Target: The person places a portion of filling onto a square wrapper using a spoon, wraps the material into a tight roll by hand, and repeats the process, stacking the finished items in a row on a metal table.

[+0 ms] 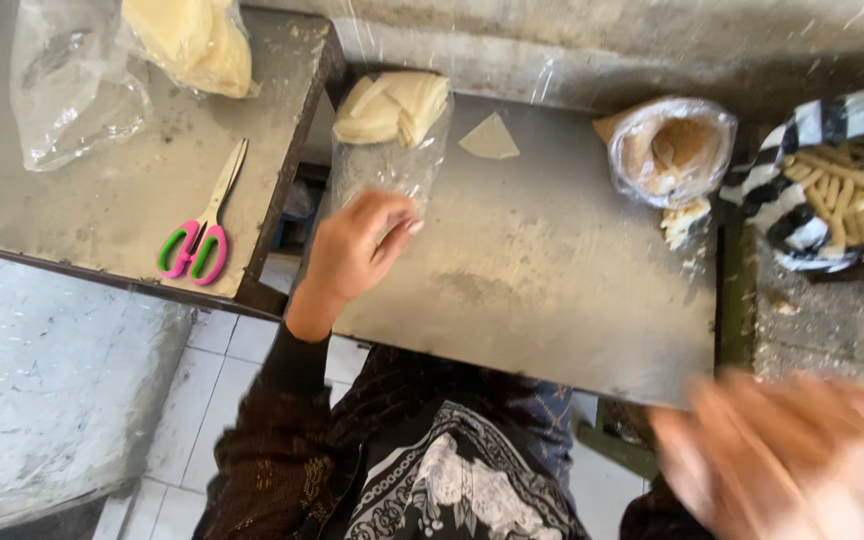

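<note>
My left hand [357, 250] rests on the near end of a clear plastic bag [384, 165] that holds a stack of pale triangular dough sheets [392, 107] on a grey metal table [552, 290]; its fingers pinch the plastic. My right hand [782, 460] is blurred at the lower right, off the table's near edge, fingers apart, holding nothing I can make out. One loose triangular sheet [490, 138] lies on the table beyond the bag.
A plastic-lined bowl of brownish filling [672, 148] stands at the table's far right, a small pale lump [685, 222] beside it. A black-and-white checked cloth holds several rolled pastries [847, 190]. On the left table lie pink-and-green scissors [202, 225], an empty clear bag [72, 80], a bag of dough [192, 40].
</note>
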